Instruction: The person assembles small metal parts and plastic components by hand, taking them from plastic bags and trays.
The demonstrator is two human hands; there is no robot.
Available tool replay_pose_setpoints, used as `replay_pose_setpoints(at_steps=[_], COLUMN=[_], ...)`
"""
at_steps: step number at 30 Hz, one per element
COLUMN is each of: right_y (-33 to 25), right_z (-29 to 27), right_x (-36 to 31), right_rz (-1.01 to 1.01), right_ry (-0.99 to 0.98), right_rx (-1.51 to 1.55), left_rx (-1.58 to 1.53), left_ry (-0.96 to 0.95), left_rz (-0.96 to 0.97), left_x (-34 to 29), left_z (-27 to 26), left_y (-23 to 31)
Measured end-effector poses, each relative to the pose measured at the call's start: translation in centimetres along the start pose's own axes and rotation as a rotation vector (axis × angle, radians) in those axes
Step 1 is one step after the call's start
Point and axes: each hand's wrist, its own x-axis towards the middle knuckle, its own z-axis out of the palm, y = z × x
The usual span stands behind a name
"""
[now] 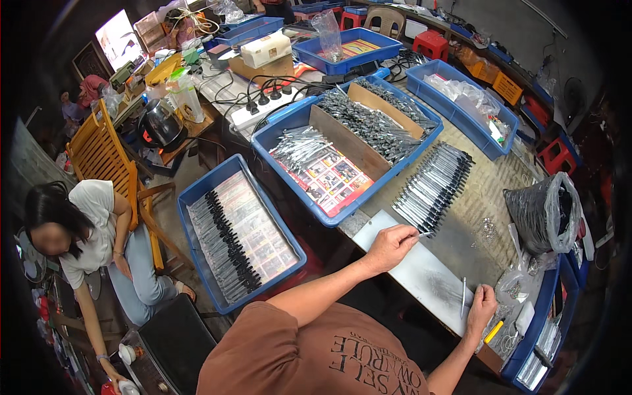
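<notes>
My left hand (390,249) is closed in a pinch on a slim, light pen (426,234), by the near end of a row of pens. The pens in this row (433,187) lie side by side on the table, with silver barrels and dark ends. Over the right end of a pale board (421,280), my right hand (484,306) has its fingers curled together at a thin silver pen barrel (463,293). The barrel points away from me, and its contact with the fingertips is partly hidden. A dark smudge marks the board between my hands.
A divided blue tray (322,214) holds silver barrels and dark pen parts. Left and lower, another blue tray (299,260) carries a row of pens. Small metal pieces (488,230), a lined bin (536,214) and a yellow-handled tool (494,331) are at right. A person (99,230) sits left.
</notes>
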Motion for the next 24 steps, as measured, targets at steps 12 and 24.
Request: replay_pose_setpoints(at_steps=[12, 24], right_y=[0.5, -0.1], right_z=[0.1, 0.0], right_x=[0.0, 0.0], right_rz=[-0.004, -0.054], right_ry=[0.002, 0.012], right_rx=[0.029, 0.006], left_rx=[0.001, -0.014], left_ry=[0.004, 0.016], left_rz=[0.008, -0.004], left_x=[0.0, 0.0], left_z=[0.1, -0.1], left_y=[-0.2, 0.4])
